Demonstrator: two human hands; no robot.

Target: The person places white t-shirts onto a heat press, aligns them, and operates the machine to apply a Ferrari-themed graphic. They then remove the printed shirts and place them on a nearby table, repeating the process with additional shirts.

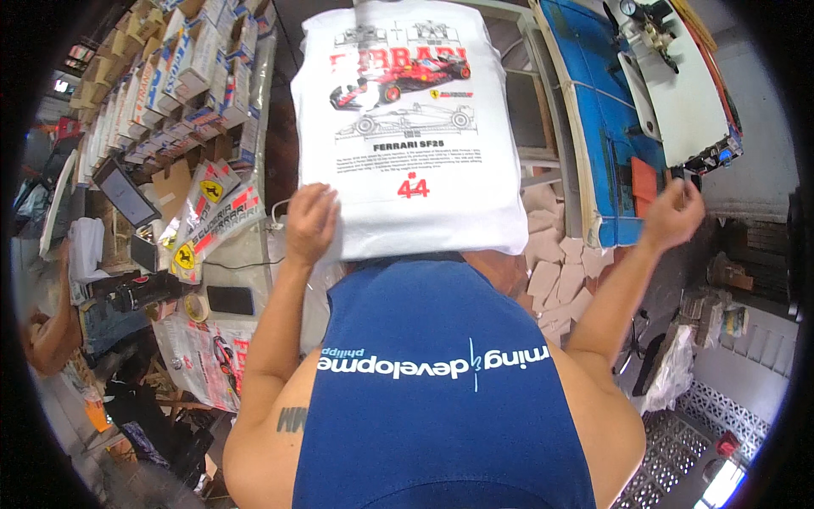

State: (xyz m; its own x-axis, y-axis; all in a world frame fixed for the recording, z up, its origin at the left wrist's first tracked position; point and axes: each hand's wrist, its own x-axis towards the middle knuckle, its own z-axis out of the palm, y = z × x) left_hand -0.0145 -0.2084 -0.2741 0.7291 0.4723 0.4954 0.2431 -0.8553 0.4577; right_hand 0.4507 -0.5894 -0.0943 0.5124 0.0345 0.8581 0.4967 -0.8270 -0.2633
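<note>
A white T-shirt with a printed red racing car, grey line drawings and dark text lies spread flat in front of me. My left hand rests at the shirt's lower left edge, its fingers curled inward; whether cloth is pinched between them is hidden. Out to the right, my right hand is raised with bent fingers closed together, beside a black part at the near corner of a white-topped machine. What those fingers hold, if anything, I cannot make out.
Rows of cardboard boxes stand at the left, near printed transfer sheets, a phone and a tape roll. A blue board lies along the right. Torn cardboard covers the floor. Another person's arm shows far left.
</note>
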